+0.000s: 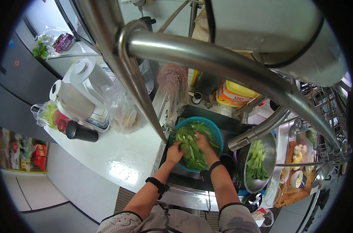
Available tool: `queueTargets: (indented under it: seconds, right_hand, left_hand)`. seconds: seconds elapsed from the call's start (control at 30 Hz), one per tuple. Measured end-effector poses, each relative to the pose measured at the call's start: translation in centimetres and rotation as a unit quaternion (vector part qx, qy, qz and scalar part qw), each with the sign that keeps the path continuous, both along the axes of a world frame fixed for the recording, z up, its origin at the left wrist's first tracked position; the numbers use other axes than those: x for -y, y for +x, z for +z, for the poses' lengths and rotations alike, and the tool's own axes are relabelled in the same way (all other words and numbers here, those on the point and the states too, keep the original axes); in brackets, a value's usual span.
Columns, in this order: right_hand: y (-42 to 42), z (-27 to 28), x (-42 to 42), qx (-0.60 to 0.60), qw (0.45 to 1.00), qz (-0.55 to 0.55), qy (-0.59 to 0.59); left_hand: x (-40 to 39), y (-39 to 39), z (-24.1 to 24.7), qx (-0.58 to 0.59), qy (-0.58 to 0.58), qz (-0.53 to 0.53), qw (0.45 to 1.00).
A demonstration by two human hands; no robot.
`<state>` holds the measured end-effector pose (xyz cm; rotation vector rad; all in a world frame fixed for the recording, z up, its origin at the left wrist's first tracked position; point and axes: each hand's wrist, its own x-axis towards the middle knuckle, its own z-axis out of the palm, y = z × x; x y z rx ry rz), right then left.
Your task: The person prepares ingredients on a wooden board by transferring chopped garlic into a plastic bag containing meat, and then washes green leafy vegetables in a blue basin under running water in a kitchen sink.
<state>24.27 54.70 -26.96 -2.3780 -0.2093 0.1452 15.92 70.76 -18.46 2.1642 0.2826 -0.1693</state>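
Observation:
A turquoise plastic basin (222, 137) stands in the dark sink (191, 112), holding leafy greens (191, 157) in water. At the basin's left side, my left hand (174, 153) has its fingers curled around some leaves. My right hand (202, 141) reaches into the greens near the middle, and its fingertips are partly hidden among them. Right of the basin, a metal bowl (271, 166) sits tilted with more leafy greens (256, 163) in it. The metal faucet spout (243, 141) points toward the basin.
Thick metal rack tubes (194, 46) cross above the sink. On the left counter (130, 157) stand a white kettle (70, 97), a black cup (81, 131) and a plastic bag (124, 110). A wooden cutting board (293, 192) with garlic (299, 150) and small bowls lies right.

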Motion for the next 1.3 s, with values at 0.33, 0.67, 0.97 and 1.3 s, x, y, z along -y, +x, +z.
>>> queueTargets:
  seconds: [0.33, 0.67, 0.97, 1.3]
  right_hand:
    - [0.2, 5.5, -0.9, -0.144, 0.983, 0.052, -0.1]
    - [1.0, 2.0, -1.7, -0.258, 0.954, -0.006, -0.15]
    - [0.5, 4.9, -1.6, -0.21, 0.942, -0.169, 0.198]
    - [-1.0, 15.5, 2.2, -0.023, 0.853, -0.153, 0.498]
  left_hand:
    - [0.4, 0.2, -0.3, 0.0, -0.005, 0.004, 1.0]
    - [0.1, 0.1, -0.1, 0.003, 0.002, 0.004, 1.0]
    - [-0.4, 0.1, -0.5, 0.0, 0.005, 0.0, 1.0]
    - [2.4, 1.3, 3.7, 0.002, -0.118, -0.06, 0.991]
